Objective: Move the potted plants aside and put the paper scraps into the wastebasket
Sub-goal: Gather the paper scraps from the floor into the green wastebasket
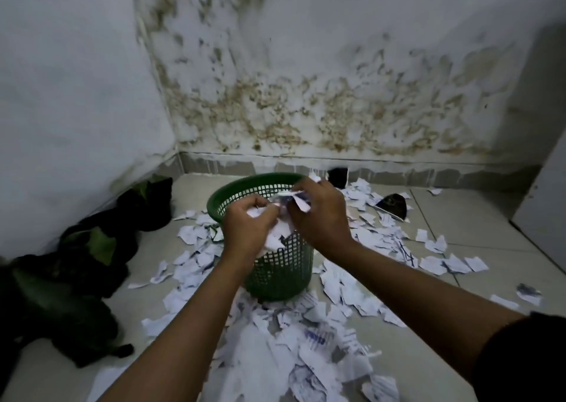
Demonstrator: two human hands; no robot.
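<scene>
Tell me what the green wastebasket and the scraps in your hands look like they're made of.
Green wastebasket: apparently moulded plastic, a regular lattice wall with a slightly glossy solid rim. Scraps: thin white printed paper, with torn edges and creases, held by the left hand and the right hand.

basket (pixel 277 267) centre | plants (pixel 92 248) at 9 o'clock along wall (pixel 61 95) | scraps (pixel 306 340) on floor (pixel 477 218), 3 to 6 o'clock
</scene>
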